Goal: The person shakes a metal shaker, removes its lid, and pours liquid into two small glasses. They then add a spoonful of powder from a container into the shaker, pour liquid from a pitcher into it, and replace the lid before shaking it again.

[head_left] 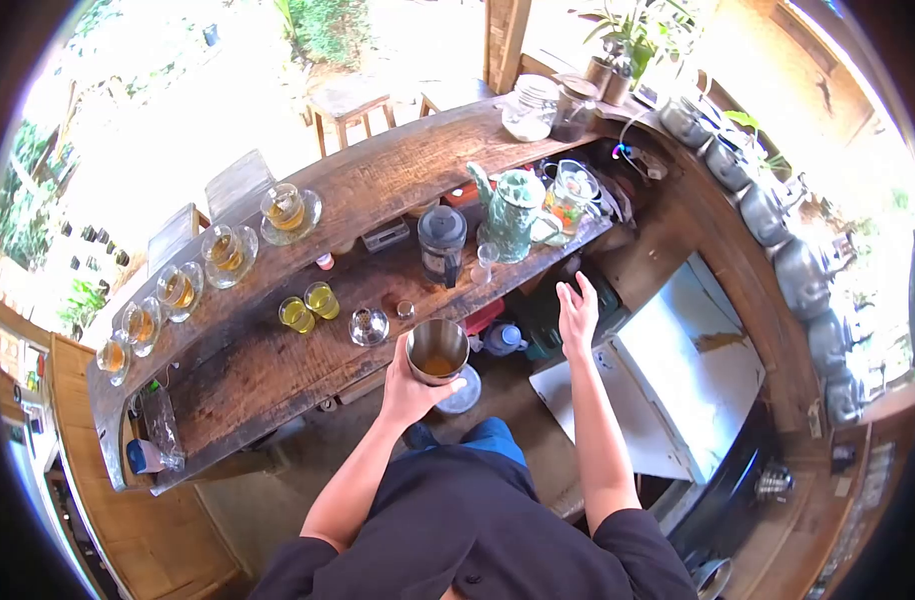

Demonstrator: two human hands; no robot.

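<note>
My left hand (pixel 410 393) is wrapped round a metal cup (pixel 438 350) with some amber liquid at its bottom, held at the near edge of the lower wooden counter (pixel 228 385). My right hand (pixel 578 318) is raised to the right with its fingers apart and nothing in it. Beyond the cup stand a small glass (pixel 406 310) and a round glass vessel (pixel 369 326). Two glasses of yellow-green liquid (pixel 310 307) are further left. A French press (pixel 443 245) and a green speckled pot (pixel 516 215) stand at the back.
Several glass cups of amber tea on saucers (pixel 226 252) line the raised bar ledge (pixel 378 190). Glass jars (pixel 531 108) stand at its far end. Metal kettles (pixel 803 275) line the right ledge. A white freezer (pixel 668 375) is on my right, and stools (pixel 350 98) stand outside.
</note>
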